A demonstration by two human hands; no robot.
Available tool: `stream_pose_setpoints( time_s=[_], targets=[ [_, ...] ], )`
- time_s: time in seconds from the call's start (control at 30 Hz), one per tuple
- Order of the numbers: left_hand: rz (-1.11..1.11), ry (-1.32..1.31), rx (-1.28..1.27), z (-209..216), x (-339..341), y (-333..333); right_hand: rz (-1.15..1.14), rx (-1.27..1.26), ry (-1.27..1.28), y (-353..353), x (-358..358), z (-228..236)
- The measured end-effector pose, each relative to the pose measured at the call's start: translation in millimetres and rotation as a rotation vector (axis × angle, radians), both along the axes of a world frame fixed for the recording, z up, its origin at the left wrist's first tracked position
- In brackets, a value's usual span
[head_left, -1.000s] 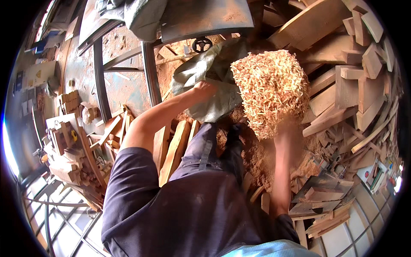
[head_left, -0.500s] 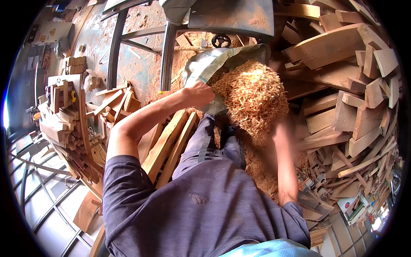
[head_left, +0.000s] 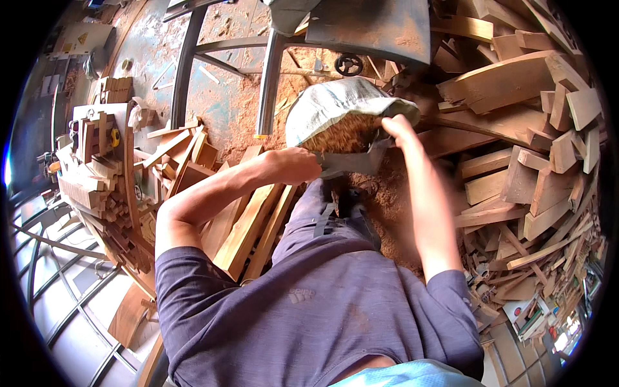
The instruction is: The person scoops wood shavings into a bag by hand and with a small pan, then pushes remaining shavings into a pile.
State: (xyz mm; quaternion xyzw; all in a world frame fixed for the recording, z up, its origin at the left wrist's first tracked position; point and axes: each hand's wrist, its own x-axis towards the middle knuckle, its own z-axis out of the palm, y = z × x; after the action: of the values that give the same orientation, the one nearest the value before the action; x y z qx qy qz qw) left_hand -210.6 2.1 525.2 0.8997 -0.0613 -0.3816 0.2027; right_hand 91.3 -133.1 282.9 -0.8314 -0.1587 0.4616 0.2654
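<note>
A pale woven sack (head_left: 332, 103) stands in front of my feet, its mouth facing me. Inside it lies a heap of brown wood shavings (head_left: 345, 134). My left hand (head_left: 296, 166) is closed on the near left part of the sack's rim. On the right side, my right hand (head_left: 398, 128) grips the rim, fingers bent round the edge. Between the two hands the near edge of the sack looks dark grey and hangs in a fold. Loose sawdust (head_left: 393, 222) covers the floor beside my right leg.
Beyond the sack stands a metal machine frame (head_left: 271, 84) with a flat plate (head_left: 367, 29) and a black handwheel (head_left: 349, 64). Offcuts of wood (head_left: 516, 168) pile high on the right. Long boards (head_left: 251, 226) lie by my left leg, and stacked wood pieces (head_left: 97, 174) stand farther left.
The big clump of shavings at the sack's mouth has gone inside. My right hand has moved up from beneath the clump to the sack's right rim, while my left keeps its hold.
</note>
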Motion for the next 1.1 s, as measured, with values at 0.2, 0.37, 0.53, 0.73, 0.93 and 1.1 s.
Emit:
stream_pose_setpoints(
  time_s=[0.2,0.37,0.53,0.73,0.93,1.1],
  targets=[
    [0.029,-0.089,-0.052,-23,-74,15,0.133,-0.154,-0.236,68,-2,147],
    [-0.024,-0.111,-0.125,-30,-63,24,0.309,-0.227,-0.465,90,-4,210],
    [-0.012,-0.088,-0.126,-13,-27,62,0.441,-0.216,-0.509,105,-36,289],
    [0.042,0.039,-0.053,11,9,73,0.312,-0.175,-0.631,43,-24,347],
    [0.044,0.018,-0.163,-52,18,112,-0.244,-0.010,-0.705,-150,-18,342],
    [-0.008,0.098,-0.114,-17,39,87,-0.963,0.106,-0.489,-339,-124,266]
  ],
)
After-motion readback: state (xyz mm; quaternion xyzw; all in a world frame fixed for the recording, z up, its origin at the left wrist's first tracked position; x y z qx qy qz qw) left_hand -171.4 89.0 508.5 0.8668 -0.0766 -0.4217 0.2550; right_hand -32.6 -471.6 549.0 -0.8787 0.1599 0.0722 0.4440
